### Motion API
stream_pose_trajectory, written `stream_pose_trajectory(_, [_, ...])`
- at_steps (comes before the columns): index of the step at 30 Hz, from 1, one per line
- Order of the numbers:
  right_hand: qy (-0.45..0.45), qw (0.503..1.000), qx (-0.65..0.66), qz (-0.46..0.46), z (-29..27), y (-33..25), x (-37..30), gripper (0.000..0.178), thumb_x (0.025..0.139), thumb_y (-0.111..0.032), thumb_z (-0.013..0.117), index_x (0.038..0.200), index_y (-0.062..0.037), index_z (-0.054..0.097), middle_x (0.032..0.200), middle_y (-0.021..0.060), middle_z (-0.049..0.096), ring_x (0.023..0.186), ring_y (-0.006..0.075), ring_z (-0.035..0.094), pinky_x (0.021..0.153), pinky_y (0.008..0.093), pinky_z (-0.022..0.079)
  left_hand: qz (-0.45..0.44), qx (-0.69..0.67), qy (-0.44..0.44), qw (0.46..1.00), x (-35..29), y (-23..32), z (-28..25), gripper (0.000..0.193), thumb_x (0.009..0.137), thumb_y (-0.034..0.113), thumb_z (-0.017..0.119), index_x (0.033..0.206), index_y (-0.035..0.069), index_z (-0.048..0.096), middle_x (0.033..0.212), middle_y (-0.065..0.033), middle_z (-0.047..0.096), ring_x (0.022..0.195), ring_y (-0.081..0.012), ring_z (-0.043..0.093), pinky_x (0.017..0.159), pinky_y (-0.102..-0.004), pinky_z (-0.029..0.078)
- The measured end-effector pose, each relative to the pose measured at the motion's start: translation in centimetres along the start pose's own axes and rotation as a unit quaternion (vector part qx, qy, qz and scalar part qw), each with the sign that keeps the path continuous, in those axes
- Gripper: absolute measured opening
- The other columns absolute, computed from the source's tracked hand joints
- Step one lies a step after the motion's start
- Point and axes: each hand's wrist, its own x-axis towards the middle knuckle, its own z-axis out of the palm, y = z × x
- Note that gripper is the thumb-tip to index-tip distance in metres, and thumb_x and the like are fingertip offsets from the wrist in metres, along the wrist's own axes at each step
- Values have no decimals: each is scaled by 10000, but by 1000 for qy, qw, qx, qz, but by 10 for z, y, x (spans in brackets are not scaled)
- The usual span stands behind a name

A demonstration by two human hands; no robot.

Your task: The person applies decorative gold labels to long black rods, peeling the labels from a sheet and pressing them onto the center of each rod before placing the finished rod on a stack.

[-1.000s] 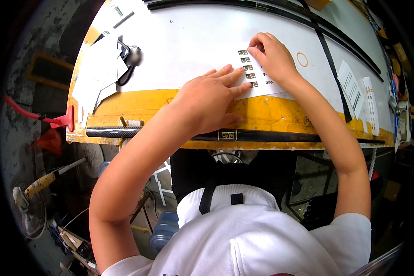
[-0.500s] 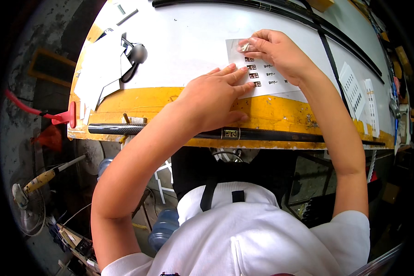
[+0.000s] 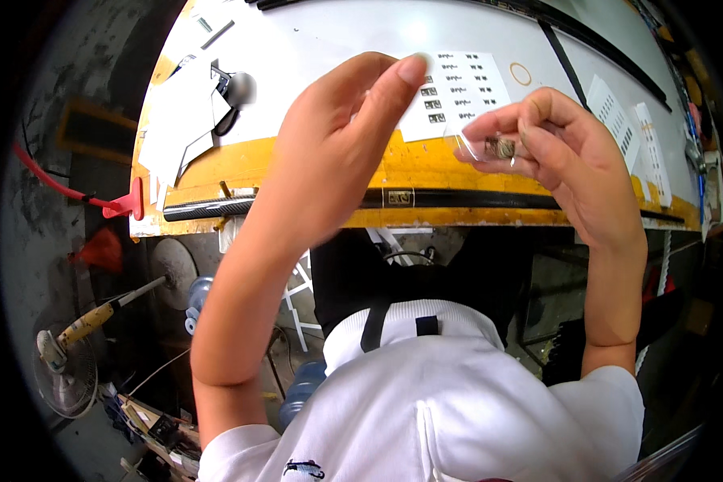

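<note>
The right hand [image 3: 577,165] pinches thin, glossy clear film [image 3: 467,145] bearing 1 rectangular dark-gold label [image 3: 501,147]; the left hand [image 3: 329,132] hides its fingertips, so I cannot tell its grip.

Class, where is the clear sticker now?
In the head view, the clear sticker is right of centre, held in the right hand, appearing just below the white sheet.

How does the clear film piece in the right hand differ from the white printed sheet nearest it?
The clear film piece is see-through; the white printed sheet is opaque. The film is held up in the right hand, while the sheet lies on the table. The film is far smaller than the sheet. Both carry dark markings.
</note>
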Motion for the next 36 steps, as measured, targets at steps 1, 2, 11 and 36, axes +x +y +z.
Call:
stream_pose_trajectory(1, [10, 1000, 18, 14, 2, 1, -9, 142, 999, -156, 480, 915, -46, 447, 1141, 233, 630, 1078, 270, 656, 963, 384, 539, -21, -79, 0, 997, -14, 11, 5, 468, 938, 383, 594, 1209, 3, 596, 1171, -134, 661, 1033, -237, 662, 857, -328, 529])
stream_pose_trajectory(2, [13, 1000, 7, 7, 5, 3, -17, 143, 998, -159, 483, 921, -45, 447, 1135, 232, 634, 1077, 265, 656, 952, 378, 543, -20, -113, -15, 993, -28, 18, 13, 535, 919, 436, 615, 1219, -5, 583, 1132, -122, 668, 1013, -226, 664, 832, -302, 534])
stream_pose_trajectory(11, [54, 998, 34, 23, 36, 19, -72, 134, 997, -153, 482, 994, -29, 430, 979, 223, 679, 823, 267, 722, 735, 354, 603, -70, -213, -24, 974, -87, -8, 54, 144, 946, 117, 641, 936, -19, 596, 904, -81, 677, 772, -117, 660, 692, -234, 557])
stream_pose_trajectory(36, [189, 981, 46, 0, 77, 67, -91, 112, 872, -39, 669, 901, -31, 561, 803, -25, 536, 696, 34, 432, 640, 193, 355, -33, -153, 64, 986, -124, -23, 56, 169, 944, 103, 624, 870, -24, 538, 818, -131, 637, 612, -131, 598, 572, -217, 489])
